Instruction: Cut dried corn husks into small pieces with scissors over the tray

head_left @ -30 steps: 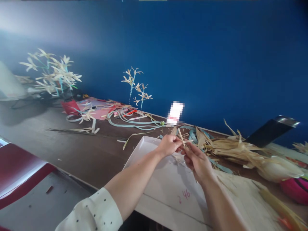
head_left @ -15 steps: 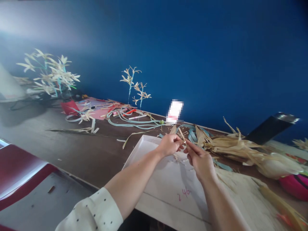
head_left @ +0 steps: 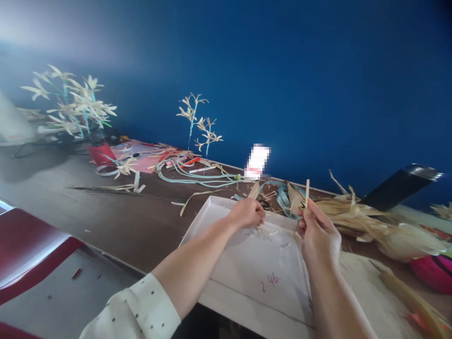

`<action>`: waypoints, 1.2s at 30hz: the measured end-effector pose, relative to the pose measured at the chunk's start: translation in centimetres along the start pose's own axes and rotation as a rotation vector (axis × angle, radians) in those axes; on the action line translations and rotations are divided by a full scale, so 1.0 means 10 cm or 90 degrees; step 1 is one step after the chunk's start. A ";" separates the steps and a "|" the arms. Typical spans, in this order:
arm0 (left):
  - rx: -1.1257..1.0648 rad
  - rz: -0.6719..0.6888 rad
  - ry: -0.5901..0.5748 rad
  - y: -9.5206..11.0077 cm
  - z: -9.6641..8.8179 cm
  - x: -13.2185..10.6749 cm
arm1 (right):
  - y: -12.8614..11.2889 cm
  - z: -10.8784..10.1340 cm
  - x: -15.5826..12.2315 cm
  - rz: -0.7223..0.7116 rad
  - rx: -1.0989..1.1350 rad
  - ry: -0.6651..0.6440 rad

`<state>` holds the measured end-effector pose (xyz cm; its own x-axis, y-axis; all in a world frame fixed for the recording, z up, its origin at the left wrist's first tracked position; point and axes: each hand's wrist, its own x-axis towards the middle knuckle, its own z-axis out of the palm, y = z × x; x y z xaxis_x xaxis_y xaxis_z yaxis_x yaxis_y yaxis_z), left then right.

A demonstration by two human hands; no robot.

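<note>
My left hand (head_left: 247, 213) is closed in a loose fist above the far edge of a shallow white tray (head_left: 212, 216); what its fingers hold is hidden. My right hand (head_left: 318, 230) is pinched on a thin pale husk strip (head_left: 307, 191) that stands upright above the fingers. Small husk scraps (head_left: 268, 231) lie in the tray between the two hands. Pink handwriting (head_left: 269, 281) marks the tray near its front.
A heap of dried corn husks (head_left: 353, 212) with light-blue ribbon (head_left: 282, 197) lies behind the tray on the brown table (head_left: 123, 221). Husk-flower stems (head_left: 197, 123), (head_left: 70, 101), a light-blue cord (head_left: 190, 179), a red pot (head_left: 102, 154) and a dark cylinder (head_left: 399, 188) stand further back.
My hands were together working one strip; now they have parted. The right hand moved right and up with the strip, and the left stayed over the tray.
</note>
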<state>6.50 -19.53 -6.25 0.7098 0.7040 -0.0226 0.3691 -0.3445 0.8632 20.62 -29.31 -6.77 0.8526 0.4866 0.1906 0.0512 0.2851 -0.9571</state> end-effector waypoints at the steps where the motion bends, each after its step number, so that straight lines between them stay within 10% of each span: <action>1: 0.046 0.009 0.000 0.01 0.00 -0.01 | -0.01 0.01 -0.01 0.002 0.002 -0.010; 14: 0.345 -0.004 0.099 0.05 -0.03 -0.03 | -0.04 0.02 -0.06 0.006 -0.037 -0.084; 22: 0.392 -0.108 -0.052 0.06 -0.09 -0.02 | -0.01 0.01 -0.05 0.020 -0.052 -0.085; 36: 0.289 -0.054 -0.042 0.05 -0.08 -0.05 | -0.03 0.01 -0.09 0.022 -0.087 -0.133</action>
<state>5.82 -19.59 -5.41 0.6968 0.7056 -0.1285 0.6425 -0.5346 0.5490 19.80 -29.72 -6.60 0.7294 0.6589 0.1840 0.1057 0.1572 -0.9819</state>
